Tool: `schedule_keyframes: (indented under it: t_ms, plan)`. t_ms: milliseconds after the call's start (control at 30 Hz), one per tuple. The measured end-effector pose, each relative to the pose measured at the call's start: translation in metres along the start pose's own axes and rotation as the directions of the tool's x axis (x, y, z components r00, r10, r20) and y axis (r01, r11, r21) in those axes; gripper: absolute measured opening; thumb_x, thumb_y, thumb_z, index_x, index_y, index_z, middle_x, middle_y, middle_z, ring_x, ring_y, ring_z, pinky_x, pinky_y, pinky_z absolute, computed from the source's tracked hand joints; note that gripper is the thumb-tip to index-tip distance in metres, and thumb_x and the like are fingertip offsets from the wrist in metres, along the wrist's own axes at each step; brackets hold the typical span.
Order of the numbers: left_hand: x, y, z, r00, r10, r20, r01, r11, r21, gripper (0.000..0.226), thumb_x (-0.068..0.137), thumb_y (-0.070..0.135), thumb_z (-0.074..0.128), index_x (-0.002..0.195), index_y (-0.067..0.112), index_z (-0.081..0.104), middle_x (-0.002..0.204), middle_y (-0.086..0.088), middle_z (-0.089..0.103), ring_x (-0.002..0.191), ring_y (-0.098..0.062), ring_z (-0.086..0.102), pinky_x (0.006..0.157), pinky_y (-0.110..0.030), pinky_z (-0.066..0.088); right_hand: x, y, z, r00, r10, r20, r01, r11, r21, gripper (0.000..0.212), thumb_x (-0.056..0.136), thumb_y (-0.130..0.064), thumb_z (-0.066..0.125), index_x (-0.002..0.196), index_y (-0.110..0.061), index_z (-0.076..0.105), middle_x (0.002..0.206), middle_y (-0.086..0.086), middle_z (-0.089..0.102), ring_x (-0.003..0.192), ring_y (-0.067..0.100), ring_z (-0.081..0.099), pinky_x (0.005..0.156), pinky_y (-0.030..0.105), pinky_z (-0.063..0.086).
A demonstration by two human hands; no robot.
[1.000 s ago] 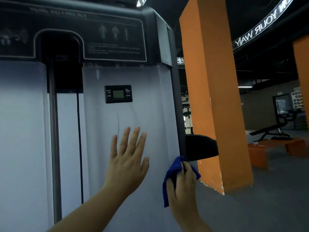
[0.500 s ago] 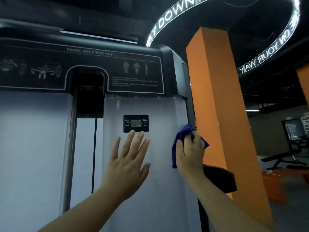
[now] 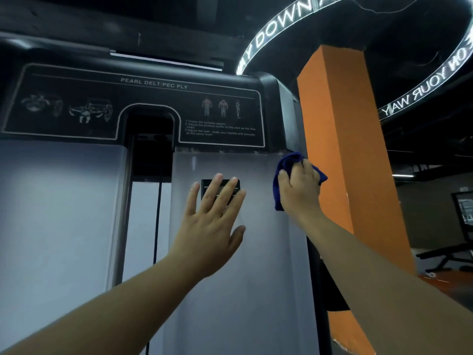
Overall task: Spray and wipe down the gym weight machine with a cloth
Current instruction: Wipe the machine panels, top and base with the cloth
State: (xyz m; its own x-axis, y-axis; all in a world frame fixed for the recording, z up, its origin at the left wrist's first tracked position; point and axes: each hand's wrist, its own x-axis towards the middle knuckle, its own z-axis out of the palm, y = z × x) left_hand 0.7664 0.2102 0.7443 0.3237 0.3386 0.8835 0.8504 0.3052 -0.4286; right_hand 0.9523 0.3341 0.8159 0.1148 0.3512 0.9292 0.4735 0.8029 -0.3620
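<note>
cloth (image 3: 286,166), blue and bunched, sits in the grip of the right hand (image 3: 299,187), whose fingers curl round it and press it against the pale panel (image 3: 256,252) of the machine (image 3: 143,111), at the panel's top right corner just under the black header. part of the cloth hangs below the hand along the panel's right edge. the left hand (image 3: 212,224) has a wide grip, fingers straight and spread, holding nothing; it lies flat in front of the same panel, and its fingertips cover most of a small black display (image 3: 208,184). whether the palm touches the panel cannot be told. left of the panel a dark slot holds a thin cable (image 3: 157,219), with another pale panel beyond it. the header reads "pearl delt/pec fly" above muscle figures. an orange pillar (image 3: 343,149) stands just right of the machine, under a lit ring sign (image 3: 276,20). a bench (image 3: 445,254) stands far right.
</note>
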Motion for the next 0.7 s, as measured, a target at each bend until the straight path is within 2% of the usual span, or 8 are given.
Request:
schedule_keyframes:
  t_ms: [167,267,333,400,433,500,600,700]
  plan:
    - [-0.007,-0.006,0.001,0.999,-0.006,0.034,0.006,1.0,-0.002,0.067,0.102,0.054,0.031,0.16,0.021,0.029,0.169,-0.005,0.02,0.158,-0.028,0.001,0.124,-0.062,0.015,-0.014,-0.003,0.006,0.979,-0.106,-0.175,0.111,0.994,0.019,0.027,0.103,-0.023,0.04,0.111,-0.005,0.059,0.116,0.01,0.061,0.114,0.035,0.05,0.097,0.05,0.045]
    - [-0.013,-0.013,0.001,0.999,-0.014,0.038,0.014,1.0,-0.007,0.066,0.102,0.053,0.032,0.159,0.021,0.028,0.169,-0.006,0.022,0.158,-0.028,0.003,0.123,-0.061,0.016,-0.029,-0.015,0.015,0.942,-0.213,-0.26,0.217,0.976,-0.014,0.035,0.101,-0.016,0.043,0.129,-0.002,0.061,0.128,0.014,0.064,0.123,0.036,0.052,0.105,0.049,0.047]
    - [-0.015,-0.017,0.0,1.0,-0.008,0.024,0.008,1.0,-0.006,0.066,0.102,0.053,0.033,0.159,0.02,0.029,0.168,-0.006,0.023,0.158,-0.028,0.004,0.122,-0.061,0.015,-0.034,-0.022,0.021,0.944,-0.149,-0.295,0.18,0.98,0.08,0.045,0.101,-0.007,0.052,0.146,-0.001,0.05,0.146,0.016,0.055,0.139,0.034,0.044,0.118,0.045,0.039]
    - [-0.015,-0.023,-0.001,1.0,0.005,0.008,-0.005,1.0,-0.001,0.066,0.101,0.053,0.034,0.158,0.02,0.032,0.168,-0.007,0.024,0.158,-0.029,0.007,0.12,-0.061,0.016,-0.028,-0.024,0.021,0.941,0.054,-0.334,0.051,0.954,0.296,0.047,0.105,-0.01,0.047,0.152,-0.004,0.043,0.154,0.013,0.047,0.146,0.029,0.038,0.121,0.041,0.032]
    - [-0.014,-0.027,-0.002,1.0,0.014,0.002,-0.014,1.0,0.001,0.066,0.101,0.054,0.034,0.158,0.02,0.033,0.168,-0.007,0.024,0.158,-0.029,0.007,0.12,-0.061,0.017,-0.021,-0.024,0.02,0.924,0.167,-0.343,-0.017,0.917,0.399,0.044,0.106,-0.017,0.042,0.148,-0.008,0.047,0.15,0.012,0.05,0.141,0.028,0.043,0.12,0.042,0.035]
    - [-0.011,-0.034,-0.004,1.0,0.024,-0.001,-0.024,1.0,0.015,0.066,0.101,0.054,0.035,0.157,0.019,0.035,0.168,-0.007,0.024,0.158,-0.029,0.007,0.12,-0.062,0.018,-0.004,-0.023,0.015,0.905,0.313,-0.286,-0.125,0.841,0.526,0.037,0.099,-0.032,0.033,0.121,-0.015,0.058,0.123,0.011,0.061,0.112,0.029,0.057,0.104,0.051,0.048]
    - [-0.003,-0.043,-0.008,0.999,0.036,0.006,-0.036,0.999,0.03,0.067,0.101,0.055,0.036,0.157,0.019,0.036,0.168,-0.007,0.023,0.158,-0.029,0.006,0.121,-0.063,0.018,0.018,-0.028,0.004,0.951,0.267,-0.154,-0.155,0.846,0.509,0.017,0.093,-0.032,0.032,0.089,-0.027,0.048,0.092,0.005,0.057,0.079,0.025,0.054,0.072,0.045,0.05]
    - [0.009,-0.051,-0.013,1.0,0.025,0.008,-0.025,0.999,0.025,0.067,0.101,0.056,0.035,0.158,0.02,0.034,0.168,-0.007,0.022,0.158,-0.029,0.004,0.122,-0.063,0.016,0.033,-0.03,-0.007,0.968,0.225,-0.114,-0.139,0.854,0.502,0.02,0.099,-0.025,0.035,0.083,-0.023,0.046,0.084,0.001,0.052,0.073,0.022,0.05,0.062,0.033,0.038]
